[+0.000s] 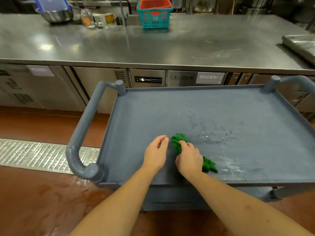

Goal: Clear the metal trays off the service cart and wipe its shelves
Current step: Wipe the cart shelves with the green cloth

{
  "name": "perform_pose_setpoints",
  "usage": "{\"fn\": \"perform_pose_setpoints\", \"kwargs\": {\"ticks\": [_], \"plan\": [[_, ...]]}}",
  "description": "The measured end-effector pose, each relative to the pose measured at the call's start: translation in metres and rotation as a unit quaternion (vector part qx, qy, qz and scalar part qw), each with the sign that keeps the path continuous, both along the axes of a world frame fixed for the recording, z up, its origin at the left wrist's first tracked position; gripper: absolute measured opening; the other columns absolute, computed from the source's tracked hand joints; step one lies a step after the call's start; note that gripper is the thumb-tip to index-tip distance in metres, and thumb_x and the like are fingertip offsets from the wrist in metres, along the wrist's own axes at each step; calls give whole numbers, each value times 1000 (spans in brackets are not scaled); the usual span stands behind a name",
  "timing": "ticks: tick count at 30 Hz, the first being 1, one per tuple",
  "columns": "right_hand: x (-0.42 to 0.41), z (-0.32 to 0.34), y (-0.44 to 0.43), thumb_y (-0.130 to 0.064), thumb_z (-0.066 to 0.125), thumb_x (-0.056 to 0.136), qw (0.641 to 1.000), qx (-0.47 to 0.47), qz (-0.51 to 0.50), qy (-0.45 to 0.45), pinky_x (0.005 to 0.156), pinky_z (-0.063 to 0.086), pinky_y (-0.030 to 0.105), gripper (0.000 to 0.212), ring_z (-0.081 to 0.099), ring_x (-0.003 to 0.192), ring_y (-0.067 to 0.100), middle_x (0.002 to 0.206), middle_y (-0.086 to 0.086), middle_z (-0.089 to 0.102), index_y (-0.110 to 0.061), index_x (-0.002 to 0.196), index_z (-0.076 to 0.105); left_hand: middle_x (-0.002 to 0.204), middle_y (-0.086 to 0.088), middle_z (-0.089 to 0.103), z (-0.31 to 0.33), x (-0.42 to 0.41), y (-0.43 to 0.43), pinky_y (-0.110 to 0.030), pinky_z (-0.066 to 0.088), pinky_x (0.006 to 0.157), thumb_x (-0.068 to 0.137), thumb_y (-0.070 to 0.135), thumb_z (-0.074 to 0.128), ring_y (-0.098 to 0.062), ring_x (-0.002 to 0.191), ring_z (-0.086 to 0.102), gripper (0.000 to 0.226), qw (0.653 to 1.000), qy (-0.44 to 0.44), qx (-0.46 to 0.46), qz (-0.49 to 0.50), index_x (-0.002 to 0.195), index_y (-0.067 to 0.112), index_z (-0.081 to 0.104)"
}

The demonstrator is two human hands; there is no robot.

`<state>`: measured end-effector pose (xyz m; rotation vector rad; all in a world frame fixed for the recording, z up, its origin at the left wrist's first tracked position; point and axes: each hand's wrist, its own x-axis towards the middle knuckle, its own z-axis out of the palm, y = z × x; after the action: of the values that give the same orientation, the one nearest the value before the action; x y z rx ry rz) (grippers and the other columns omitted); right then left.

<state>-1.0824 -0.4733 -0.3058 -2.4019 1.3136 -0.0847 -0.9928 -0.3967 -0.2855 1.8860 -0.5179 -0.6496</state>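
The wiping step is on. The top shelf [187, 108] of the grey service cart [81, 130] has no trays on it. 1 metal tray [300, 45] sits on the steel counter [153, 45], far right. The right hand [189, 159] is curled round a bunched green cloth [178, 141] on the shelf. The left hand [156, 153] rests just beside it, fingers loose, holding nothing. Wet smears [213, 133] lie to the right, so the cloth probably needs to sweep there next.

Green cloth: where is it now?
Head view: green cloth bunched on the cart's top shelf, front centre, gripped by the right hand, beside the left hand.
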Motion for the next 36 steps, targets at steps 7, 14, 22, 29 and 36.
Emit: {"fn": "perform_pose_setpoints", "kwargs": {"ticks": [7, 14, 22, 29, 36], "plan": [[48, 2, 41, -16, 51, 91, 999, -2, 39, -1, 93, 42, 40, 48, 50, 116, 29, 129, 3, 53, -25, 137, 42, 111, 15, 56, 0, 44, 57, -9, 31, 82, 99, 34, 47, 1, 99, 49, 32, 999, -3, -2, 45, 125, 22, 59], [88, 3, 88, -13, 51, 89, 994, 31, 92, -42, 95, 45, 40, 47, 52, 118, 28, 127, 4, 56, -23, 135, 45, 102, 20, 58, 1, 67, 98, -6, 37, 76, 98, 31, 50, 6, 95, 53, 26, 996, 1, -27, 89, 120, 24, 61], [98, 4, 122, -14, 52, 89, 978, 70, 184, -65, 78, 54, 41, 39, 62, 100, 25, 109, 1, 64, -28, 125, 50, 109, 12, 63, 13, 61, 115, -24, 44, 92, 98, 35, 49, -5, 105, 57, 29, 994, -16, -31, 104, 124, 27, 59], [34, 8, 61, -15, 50, 89, 982, 97, 118, -109, 82, 51, 38, 36, 58, 107, 26, 114, 2, 63, -23, 124, 54, 100, 16, 59, 13, 15, 76, -16, 37, 81, 98, 33, 48, -5, 99, 56, 26, 994, -16, -20, 106, 119, 24, 60], [-65, 9, -25, -13, 53, 88, 988, 87, 36, -121, 81, 50, 36, 37, 59, 106, 28, 114, 4, 64, -23, 124, 56, 105, 12, 61, 11, -61, -4, -16, 36, 84, 98, 32, 49, -5, 97, 55, 28, 998, 3, -35, 48, 120, 21, 62]]}}
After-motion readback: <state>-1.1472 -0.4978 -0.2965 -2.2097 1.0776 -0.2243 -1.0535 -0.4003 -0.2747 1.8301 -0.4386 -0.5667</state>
